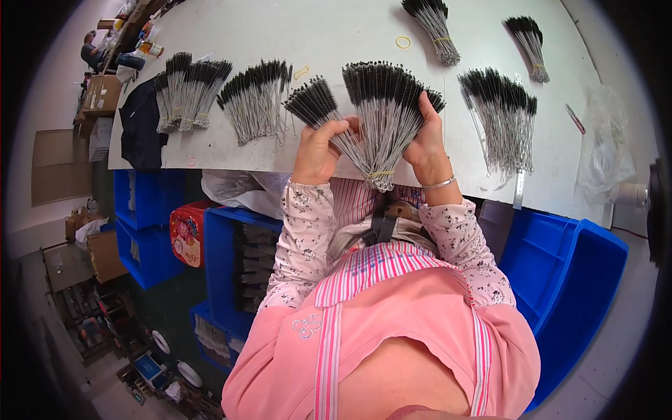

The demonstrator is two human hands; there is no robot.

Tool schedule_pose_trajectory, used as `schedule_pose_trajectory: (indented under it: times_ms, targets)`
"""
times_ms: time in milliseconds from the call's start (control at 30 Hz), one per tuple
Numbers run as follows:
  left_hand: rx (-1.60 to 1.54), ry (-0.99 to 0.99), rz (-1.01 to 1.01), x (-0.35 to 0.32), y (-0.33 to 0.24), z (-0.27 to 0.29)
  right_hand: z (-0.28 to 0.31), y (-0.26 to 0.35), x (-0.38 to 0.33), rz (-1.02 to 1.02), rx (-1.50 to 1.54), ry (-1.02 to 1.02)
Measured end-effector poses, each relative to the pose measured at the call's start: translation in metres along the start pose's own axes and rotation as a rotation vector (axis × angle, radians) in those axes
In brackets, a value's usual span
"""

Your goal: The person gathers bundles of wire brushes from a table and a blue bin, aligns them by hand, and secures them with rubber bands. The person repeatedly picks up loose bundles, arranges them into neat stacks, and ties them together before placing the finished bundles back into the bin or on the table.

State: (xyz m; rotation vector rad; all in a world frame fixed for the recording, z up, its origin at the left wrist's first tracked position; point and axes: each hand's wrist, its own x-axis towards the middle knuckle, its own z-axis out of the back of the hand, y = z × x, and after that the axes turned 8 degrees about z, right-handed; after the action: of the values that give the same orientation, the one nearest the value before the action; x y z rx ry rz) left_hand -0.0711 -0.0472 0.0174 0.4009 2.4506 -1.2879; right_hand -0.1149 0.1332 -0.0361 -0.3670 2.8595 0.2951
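Note:
A fanned bundle of wire-handled brushes (381, 115) with black bristles is between my two hands at the table's near edge. A yellow rubber band (380, 173) circles the wire handles close to their looped ends. My left hand (323, 143) grips a cluster of brushes (311, 101) splayed off on the left side, thumb across their wires. My right hand (428, 140) wraps the bundle's right side, its thumb up along the bristles. The fingers behind the brushes are partly hidden.
Loose brush piles lie left (255, 101) and right (500, 115); banded bundles (434, 31) sit farther back. A yellow rubber band (402, 43), a metal ruler (519, 189), a pen-like tool (575, 119) and clear plastic (607, 140) are on the table. Blue crates (560, 273) stand below.

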Motion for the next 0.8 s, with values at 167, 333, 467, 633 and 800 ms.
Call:
schedule_pose_trajectory:
  times_ms: [167,333,467,633,800]
  targets:
    - [0.004,0.043,-0.025,0.002,0.002,-0.002,-0.004,-0.002,-0.001,-0.017,-0.023,-0.001]
    - [0.186,-0.058,-0.221,0.005,0.013,-0.017,-0.017,-0.005,-0.008,0.005,-0.085,0.001]
    - [0.052,-0.116,-0.136,0.011,0.013,-0.009,-0.012,-0.003,-0.008,-0.003,-0.028,0.028]
    - [-0.124,-0.149,-0.047,0.015,0.015,0.001,-0.008,-0.008,-0.006,-0.008,-0.025,-0.031]
    - [-0.199,-0.086,0.022,0.016,0.017,0.013,-0.009,-0.007,-0.005,0.014,-0.026,-0.005]
